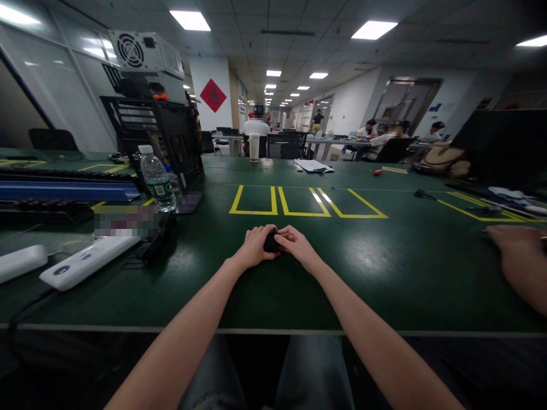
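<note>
A small black object (270, 241) is between my two hands, low over the green table (307, 296); its kind is hard to make out because fingers cover much of it. My left hand (256, 246) wraps round its left side, thumb below and fingers above. From the right, my right hand (298, 244) pinches it with thumb and fingertips. Beyond the hands, yellow tape outlines (304, 215) mark the tabletop.
To the left are a water bottle (157, 177), a white power strip (92, 259) and a black computer case (171, 128). A white cup (254, 147) and a clipboard (314, 165) stand farther back. Another person's hand (523, 262) rests at the right.
</note>
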Tool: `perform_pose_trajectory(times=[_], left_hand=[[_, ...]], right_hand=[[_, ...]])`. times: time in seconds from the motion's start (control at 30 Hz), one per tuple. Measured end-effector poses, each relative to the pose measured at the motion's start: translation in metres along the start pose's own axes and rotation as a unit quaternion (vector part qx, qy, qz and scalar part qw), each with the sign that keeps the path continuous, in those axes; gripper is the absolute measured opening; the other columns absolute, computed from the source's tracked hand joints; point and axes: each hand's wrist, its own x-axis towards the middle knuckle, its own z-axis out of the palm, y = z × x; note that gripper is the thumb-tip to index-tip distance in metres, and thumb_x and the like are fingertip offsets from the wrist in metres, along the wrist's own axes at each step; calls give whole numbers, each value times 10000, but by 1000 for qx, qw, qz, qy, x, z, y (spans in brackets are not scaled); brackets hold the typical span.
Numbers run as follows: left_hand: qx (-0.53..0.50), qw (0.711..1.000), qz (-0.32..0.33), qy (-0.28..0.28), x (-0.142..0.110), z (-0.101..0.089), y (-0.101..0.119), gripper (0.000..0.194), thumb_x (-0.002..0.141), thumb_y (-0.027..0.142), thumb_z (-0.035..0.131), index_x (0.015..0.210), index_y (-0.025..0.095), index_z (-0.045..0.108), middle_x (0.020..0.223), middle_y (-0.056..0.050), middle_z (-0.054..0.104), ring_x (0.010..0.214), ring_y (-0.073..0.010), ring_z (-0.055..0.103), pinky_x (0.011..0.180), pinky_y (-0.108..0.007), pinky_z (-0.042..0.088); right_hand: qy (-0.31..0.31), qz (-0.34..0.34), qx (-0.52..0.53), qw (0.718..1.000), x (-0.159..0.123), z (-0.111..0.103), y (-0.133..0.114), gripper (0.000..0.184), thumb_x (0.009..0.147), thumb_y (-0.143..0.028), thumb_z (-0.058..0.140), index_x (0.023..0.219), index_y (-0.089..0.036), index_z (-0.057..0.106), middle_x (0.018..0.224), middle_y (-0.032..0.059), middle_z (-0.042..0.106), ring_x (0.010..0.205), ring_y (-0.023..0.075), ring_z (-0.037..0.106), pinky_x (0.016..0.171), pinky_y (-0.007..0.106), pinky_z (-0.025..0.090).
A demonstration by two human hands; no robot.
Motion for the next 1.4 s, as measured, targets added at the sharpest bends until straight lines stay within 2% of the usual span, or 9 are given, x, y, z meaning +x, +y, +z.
perform_pose_trajectory(times=[0.17,0.37,0.6,0.67,0.77,0.87,1.13,1.23,1.4], left_hand=[[2,1000,3,3,0,1,-1,605,612,337,650,1125,253,342,1023,-36,498,926,-239,456,773,-350,325],[8,1000,-2,1,0,1,-1,601,611,360,646,1122,247,350,1016,-39,501,917,-245,459,761,-352,326],[-2,1000,-9,-1,0,0,-2,635,601,356,659,1137,256,333,1028,-38,497,927,-247,458,773,-356,325],[-8,1000,-2,0,0,1,-3,624,610,363,650,1137,254,334,1032,-41,496,927,-246,458,773,-359,327],[-14,1000,2,-1,0,1,-4,597,617,377,641,1122,254,348,1020,-40,497,916,-245,459,766,-361,330],[-12,1000,1,1,0,1,-4,593,612,384,642,1116,253,357,1011,-40,498,908,-247,459,759,-365,330],[-12,1000,3,3,1,1,-3,632,606,378,655,1137,246,338,1019,-47,496,916,-246,456,769,-361,332],[-11,1000,-1,-7,1,0,-3,623,612,374,650,1136,248,336,1022,-46,493,926,-248,453,775,-362,327],[1,1000,0,-10,0,-1,-2,606,614,365,645,1126,254,341,998,-38,495,905,-245,457,762,-358,328]], right_hand=[[12,50,28,998,6,-1,6,278,657,-348,608,853,-172,517,892,41,569,839,154,546,753,327,455],[-31,-18,5,999,-2,-5,0,306,620,-322,642,874,-209,513,879,4,569,858,153,535,765,322,436],[14,29,12,999,7,-1,8,278,652,-385,600,837,-192,522,846,19,577,813,148,539,718,310,451],[3,41,18,999,8,-2,10,276,657,-375,598,846,-186,525,869,26,575,827,152,541,740,322,446],[-35,17,4,999,5,-5,7,289,648,-336,619,883,-197,523,928,26,566,888,161,527,781,334,429],[-43,2,8,999,1,-7,2,329,618,-309,650,898,-214,507,912,13,571,914,165,519,794,338,418],[0,36,21,999,7,-2,3,277,656,-365,603,846,-183,519,875,30,568,852,157,529,759,328,434],[-25,46,20,998,6,-4,3,277,666,-350,598,864,-170,522,903,42,563,867,162,528,782,339,423],[-68,7,6,998,0,-9,-2,331,626,-280,651,910,-213,496,922,14,564,915,165,517,825,352,391]])
